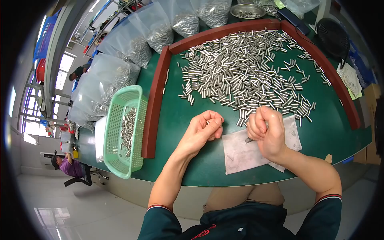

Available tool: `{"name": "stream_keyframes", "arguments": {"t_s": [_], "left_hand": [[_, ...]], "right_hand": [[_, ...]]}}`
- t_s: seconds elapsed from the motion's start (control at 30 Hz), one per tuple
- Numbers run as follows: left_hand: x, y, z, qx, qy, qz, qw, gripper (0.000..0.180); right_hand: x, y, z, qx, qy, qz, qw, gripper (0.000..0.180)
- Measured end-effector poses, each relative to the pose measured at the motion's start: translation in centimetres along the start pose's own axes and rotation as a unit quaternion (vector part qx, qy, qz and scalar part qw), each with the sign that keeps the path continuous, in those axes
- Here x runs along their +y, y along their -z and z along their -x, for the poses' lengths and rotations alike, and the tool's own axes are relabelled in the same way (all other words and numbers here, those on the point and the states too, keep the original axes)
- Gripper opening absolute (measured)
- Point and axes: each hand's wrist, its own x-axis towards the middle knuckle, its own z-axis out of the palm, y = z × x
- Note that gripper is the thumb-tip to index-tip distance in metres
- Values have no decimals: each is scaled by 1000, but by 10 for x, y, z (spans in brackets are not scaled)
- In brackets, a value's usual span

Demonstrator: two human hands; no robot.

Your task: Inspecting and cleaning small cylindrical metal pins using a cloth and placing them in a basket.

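My left hand (205, 129) is held above the green table, its thumb and fingers pinched together. A small glint of metal shows between them, but most of it is hidden. My right hand (267, 132) is closed like a fist over a stained white cloth (240, 154). From beneath its curled fingers sticks a short dark grey end (249, 140); the rest of that thing is covered. Beyond both hands spreads a big heap of short, shiny metal pins (244, 64). Left of my left hand stands a light green plastic basket (139, 120) with a smaller lot of pins inside.
A dark red raised border (154, 108) frames the green tabletop (332, 132) on its left, far and right sides. Clear bags (160, 34) full of metal parts line the far left. A metal bowl (248, 11) and black fan (333, 37) stand behind. Another person (70, 166) sits far left.
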Motion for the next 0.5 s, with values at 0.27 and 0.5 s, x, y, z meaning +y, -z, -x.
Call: {"name": "stream_keyframes", "arguments": {"t_s": [0.27, 0.5], "left_hand": [[-7, -44, 14, 29, -123, -446, 886, 13], [-13, -46, 14, 47, -147, -435, 887, 18]], "right_hand": [[2, 1, -2, -8, 29, 10, 1000, 38], [4, -2, 6, -2, 42, 7, 999, 35]]}}
